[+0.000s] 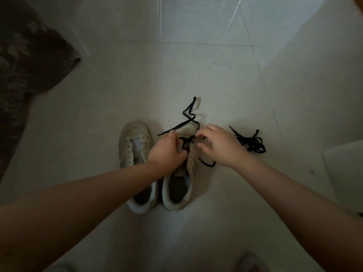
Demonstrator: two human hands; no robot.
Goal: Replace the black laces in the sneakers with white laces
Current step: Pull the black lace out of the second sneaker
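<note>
Head view, dim light. Two pale sneakers stand side by side on the tiled floor (196, 71), toes pointing away from the person. The left sneaker (135, 142) has bare eyelets, no lace threaded; its heel is partly hidden under the left forearm. The right sneaker (182, 183) still carries a black lace (189, 112) in its upper eyelets near the toe. One free end runs away from the shoe in a zigzag w/ its tip raised; another short stretch loops out by the shoe's right side, under the right wrist.

Left hand (167, 152): fingers curled at the sneaker's lace area, thumb up by the lace; grip appears to be on the shoe's eyelet flap, though blur keeps that uncertain. Right hand (218, 146): fingers bent, thumb and forefinger pinching the black lace at the eyelet row.

A second, loose black lace (251, 142) lies bunched on the floor just beside the right hand, clear of both shoes.

Far left, a dark brown patterned fabric (25, 71) rests on the floor. At the right edge, a pale flat-topped object (345, 173), too cropped to identify.
</note>
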